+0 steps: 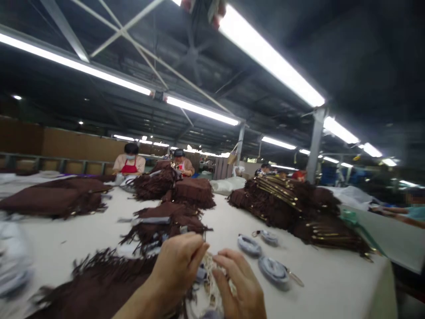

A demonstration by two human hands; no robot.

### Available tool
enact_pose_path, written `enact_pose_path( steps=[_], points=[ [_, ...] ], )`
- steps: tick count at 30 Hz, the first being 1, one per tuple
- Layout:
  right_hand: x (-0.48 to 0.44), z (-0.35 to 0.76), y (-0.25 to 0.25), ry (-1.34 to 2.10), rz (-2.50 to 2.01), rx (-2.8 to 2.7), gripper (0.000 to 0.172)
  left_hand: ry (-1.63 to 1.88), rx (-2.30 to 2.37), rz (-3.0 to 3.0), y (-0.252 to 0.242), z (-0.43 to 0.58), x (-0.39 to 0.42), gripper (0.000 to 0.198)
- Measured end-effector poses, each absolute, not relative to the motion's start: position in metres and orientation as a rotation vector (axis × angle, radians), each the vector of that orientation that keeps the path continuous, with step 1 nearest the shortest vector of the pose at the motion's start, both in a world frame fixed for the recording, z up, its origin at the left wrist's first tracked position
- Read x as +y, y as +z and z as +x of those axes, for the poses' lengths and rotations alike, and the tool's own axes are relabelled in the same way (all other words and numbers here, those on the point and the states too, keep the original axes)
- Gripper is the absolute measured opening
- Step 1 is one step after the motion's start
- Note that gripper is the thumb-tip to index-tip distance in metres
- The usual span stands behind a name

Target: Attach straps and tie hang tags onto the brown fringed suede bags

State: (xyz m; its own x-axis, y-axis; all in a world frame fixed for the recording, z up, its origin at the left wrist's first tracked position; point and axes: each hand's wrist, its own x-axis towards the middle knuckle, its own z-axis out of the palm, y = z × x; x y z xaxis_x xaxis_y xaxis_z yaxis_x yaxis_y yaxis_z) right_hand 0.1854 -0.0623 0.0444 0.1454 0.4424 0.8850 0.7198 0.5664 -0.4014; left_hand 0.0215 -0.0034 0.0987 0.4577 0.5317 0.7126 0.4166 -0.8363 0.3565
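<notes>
My left hand [179,259] is closed in a pinch, its fingertips at the top of a bundle of cream strings [210,270]. Curled around the other side of the same strings is my right hand [241,283], thumb and fingers nearly together. The strings hang down between both hands, blurred. Below and left of my left hand lies a dark brown fringed fabric piece [109,288]. Coiled grey straps [274,269] with metal clips rest on the table to the right of my right hand.
The white table [318,266] carries brown fringed stacks [194,191] ahead and a large pile [282,204] with gold zippers at right. A white plastic-looking bundle [13,257] sits at left. Co-workers [129,161] sit across the table; another person's arm [401,212] shows at far right.
</notes>
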Motion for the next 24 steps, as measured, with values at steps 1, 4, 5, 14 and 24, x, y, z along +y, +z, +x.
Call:
enact_pose_path(
  steps=[1, 4, 5, 14, 24],
  points=[
    [-0.062, 0.179, 0.05, -0.27, -1.023, -1.557, 0.014, 1.297, 0.799, 2.561, 0.111, 0.019, -0.009, 0.035],
    [-0.055, 0.164, 0.064, -0.07, -0.964, -1.704, 0.014, 1.28, 0.718, 2.469, 0.14, 0.008, -0.018, 0.039],
    [-0.052, 0.159, 0.067, 0.027, -0.964, -1.719, 0.014, 1.26, 0.693, 2.434, 0.144, 0.001, -0.019, 0.038],
    [-0.033, 0.167, 0.075, 1.143, -0.898, -1.518, 0.032, 0.131, 1.143, 2.823, 0.031, -0.083, 0.018, 0.043],
    [0.004, 0.147, 0.05, 1.22, -1.229, -2.157, 0.015, 0.295, 1.374, 2.619, 0.006, -0.098, 0.071, 0.021]
  ],
)
